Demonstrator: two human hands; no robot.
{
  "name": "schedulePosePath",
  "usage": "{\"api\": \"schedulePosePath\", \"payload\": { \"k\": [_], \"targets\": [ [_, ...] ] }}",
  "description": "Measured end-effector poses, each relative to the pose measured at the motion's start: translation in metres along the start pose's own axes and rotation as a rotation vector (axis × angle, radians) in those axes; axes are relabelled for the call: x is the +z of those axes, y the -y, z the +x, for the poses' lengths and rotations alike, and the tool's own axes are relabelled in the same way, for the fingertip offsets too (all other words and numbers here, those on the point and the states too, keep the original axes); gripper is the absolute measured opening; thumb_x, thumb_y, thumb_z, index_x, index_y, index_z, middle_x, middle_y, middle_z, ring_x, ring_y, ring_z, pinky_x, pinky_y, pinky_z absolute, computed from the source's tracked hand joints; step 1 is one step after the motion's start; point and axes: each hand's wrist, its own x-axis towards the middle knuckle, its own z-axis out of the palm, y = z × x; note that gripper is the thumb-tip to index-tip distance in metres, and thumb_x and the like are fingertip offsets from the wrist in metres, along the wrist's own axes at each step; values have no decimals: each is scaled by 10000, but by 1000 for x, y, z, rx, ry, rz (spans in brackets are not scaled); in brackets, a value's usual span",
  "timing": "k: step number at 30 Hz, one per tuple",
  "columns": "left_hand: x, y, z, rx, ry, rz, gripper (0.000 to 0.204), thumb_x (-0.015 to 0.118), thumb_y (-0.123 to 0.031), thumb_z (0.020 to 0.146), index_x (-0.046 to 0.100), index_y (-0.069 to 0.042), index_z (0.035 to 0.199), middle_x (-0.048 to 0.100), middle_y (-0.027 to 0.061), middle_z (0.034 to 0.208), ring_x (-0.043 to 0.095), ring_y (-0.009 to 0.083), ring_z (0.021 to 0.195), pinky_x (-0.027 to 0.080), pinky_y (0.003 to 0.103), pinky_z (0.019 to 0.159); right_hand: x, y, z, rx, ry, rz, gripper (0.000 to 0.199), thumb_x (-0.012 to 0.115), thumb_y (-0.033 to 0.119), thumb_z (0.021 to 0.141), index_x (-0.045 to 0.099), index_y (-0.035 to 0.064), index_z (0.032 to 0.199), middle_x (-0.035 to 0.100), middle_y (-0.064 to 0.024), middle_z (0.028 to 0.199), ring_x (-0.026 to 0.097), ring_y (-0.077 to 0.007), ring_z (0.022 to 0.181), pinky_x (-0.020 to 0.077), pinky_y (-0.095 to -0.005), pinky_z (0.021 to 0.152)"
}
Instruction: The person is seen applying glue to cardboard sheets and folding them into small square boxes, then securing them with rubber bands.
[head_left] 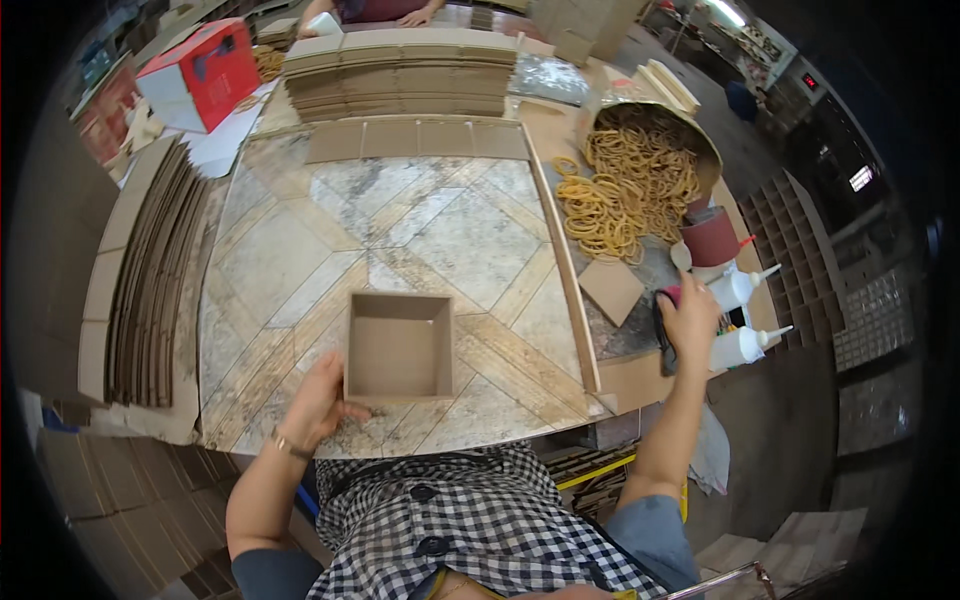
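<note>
- On the desk (300, 250), from the head view, an open square cardboard box (399, 345) sits near the front edge, mouth up, on the patterned top.
- Left hand (322, 400) rests at the box's lower left corner, fingers (352, 409) loosely spread along its front wall, touching it and, by the look of it, steadying it in place rather than gripping.
- Right hand (690, 318) is well out to the right, away from the box, fingers curled down over a small dark and pink thing (667, 300) at the desk's edge; I cannot tell what that thing is, nor how tightly it is held.
- Just beside that hand stand two white glue bottles (742, 318) with pointed nozzles, and a dark red roll (709, 240) behind them: supplies parked within easy reach of the right side.
- Farther back, a tipped bucket (650, 135) spills yellow rubber bands (610, 205) across the desk.
- Flat cardboard blanks (400, 75) are stacked at the far edge, more stand fanned on edge (150, 280) at the left, and a red and white carton (200, 72) lies at the far left.
- Another person's hand (418, 15) shows at the very top, apart from this work.
</note>
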Motion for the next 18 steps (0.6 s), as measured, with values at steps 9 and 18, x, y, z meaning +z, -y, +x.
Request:
{"api": "schedulePosePath", "payload": {
  "k": [9, 18],
  "targets": [
    [-9, 48, -40, 697, -290, 412, 291, 476, -176, 948, 514, -8, 1182, 569, 81, 998, 536, 122, 742, 452, 259, 636, 86, 77, 55, -92, 167, 195, 163, 621, 168, 765, 654, 46, 868, 604, -167, 989, 577, -345, 945, 479, -447, 804],
    [12, 15, -54, 1157, -382, 933, 418, 561, -165, 891, 452, 34, 1242, 570, 154, 1113, 552, 272, 983, 447, 345, 850, 69, 81, 80, 100, 0, 782, 116, 591, 131, 848, 567, 50, 928, 616, -101, 818, 605, -276, 726, 476, -357, 608]
  ]
}}
